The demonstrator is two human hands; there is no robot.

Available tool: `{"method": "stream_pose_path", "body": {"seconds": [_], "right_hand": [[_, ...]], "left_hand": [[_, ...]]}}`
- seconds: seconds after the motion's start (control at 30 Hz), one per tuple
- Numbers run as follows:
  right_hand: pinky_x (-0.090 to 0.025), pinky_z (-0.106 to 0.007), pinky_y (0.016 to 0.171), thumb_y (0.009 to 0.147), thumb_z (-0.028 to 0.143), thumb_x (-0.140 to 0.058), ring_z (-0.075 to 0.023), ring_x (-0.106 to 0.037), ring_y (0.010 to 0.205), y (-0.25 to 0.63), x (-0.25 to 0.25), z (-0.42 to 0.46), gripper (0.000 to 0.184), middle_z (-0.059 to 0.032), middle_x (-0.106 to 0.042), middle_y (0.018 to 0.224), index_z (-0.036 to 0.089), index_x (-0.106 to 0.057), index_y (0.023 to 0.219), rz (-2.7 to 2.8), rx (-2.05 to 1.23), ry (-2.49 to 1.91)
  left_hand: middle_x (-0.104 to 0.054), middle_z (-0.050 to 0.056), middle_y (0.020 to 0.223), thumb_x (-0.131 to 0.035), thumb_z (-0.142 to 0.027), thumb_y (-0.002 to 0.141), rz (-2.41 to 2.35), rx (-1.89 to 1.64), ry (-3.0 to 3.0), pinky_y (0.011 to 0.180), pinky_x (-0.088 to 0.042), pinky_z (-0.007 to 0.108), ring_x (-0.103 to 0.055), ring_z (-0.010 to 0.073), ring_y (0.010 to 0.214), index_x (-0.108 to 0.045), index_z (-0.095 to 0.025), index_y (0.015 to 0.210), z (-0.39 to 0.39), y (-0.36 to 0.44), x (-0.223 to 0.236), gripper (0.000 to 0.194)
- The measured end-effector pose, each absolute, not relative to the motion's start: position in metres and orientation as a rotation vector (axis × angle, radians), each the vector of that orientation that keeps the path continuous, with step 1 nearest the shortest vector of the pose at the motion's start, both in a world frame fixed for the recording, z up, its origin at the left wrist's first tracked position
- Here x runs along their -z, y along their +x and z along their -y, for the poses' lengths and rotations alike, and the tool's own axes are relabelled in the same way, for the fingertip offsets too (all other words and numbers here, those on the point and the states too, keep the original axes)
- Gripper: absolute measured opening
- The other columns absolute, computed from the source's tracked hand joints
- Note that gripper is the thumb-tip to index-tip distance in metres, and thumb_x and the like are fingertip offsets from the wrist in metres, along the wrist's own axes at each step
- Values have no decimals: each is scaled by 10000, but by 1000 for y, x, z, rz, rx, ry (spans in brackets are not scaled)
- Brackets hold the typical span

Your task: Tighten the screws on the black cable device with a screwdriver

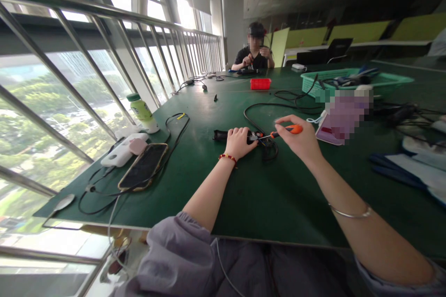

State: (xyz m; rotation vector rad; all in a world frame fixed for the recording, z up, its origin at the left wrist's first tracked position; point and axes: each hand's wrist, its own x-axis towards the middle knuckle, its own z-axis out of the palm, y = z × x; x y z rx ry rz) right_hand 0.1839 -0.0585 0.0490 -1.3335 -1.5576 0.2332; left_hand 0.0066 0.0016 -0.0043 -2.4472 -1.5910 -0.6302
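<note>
My left hand (239, 142) lies closed over a small black device (220, 135) on the green table (265, 195), pinning it down. A black cable (254, 123) runs from the device and coils beside it. My right hand (302, 141) grips an orange-handled screwdriver (286, 131). Its metal tip points left and meets the device just beside my left fingers. A red bead bracelet is on my left wrist and a thin metal bangle on my right forearm.
A phone (143, 166), a white power bank (121, 151) and a green-capped bottle (142, 111) stand at the left by the window railing. Farther back are a red box (260, 84), a green basket (351, 81) and loose cables. A person sits at the far end.
</note>
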Motion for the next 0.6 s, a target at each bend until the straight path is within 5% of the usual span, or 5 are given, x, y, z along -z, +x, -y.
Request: {"method": "stream_pose_path", "body": {"seconds": [0.2,0.4,0.6], "right_hand": [[-462,-301,608,632,264,-647,-158,-567,632,184,-47,55,596,-9,-607,839,221,-492,1205,1513,-248,-1187],[-440,-312,646,708,412,-637,-172,-562,614,184,-49,58,339,24,-556,619,223,-603,986,1550,-224,-1330],[-423,-310,642,744,385,-599,-172,-552,618,183,-50,60,184,4,-559,618,223,-657,810,1593,-227,-1337]], "left_hand": [[-642,70,1058,-513,-523,823,1597,620,-2448,923,-345,389,-531,259,1011,-542,-199,1050,-1,6,3,397],[-640,67,1045,-513,-516,821,1587,623,-2444,929,-342,387,-534,254,1007,-538,-200,1043,-1,6,4,387],[-638,70,1040,-519,-509,819,1593,623,-2449,937,-339,390,-532,254,1013,-536,-201,1042,-1,6,3,381]]}}
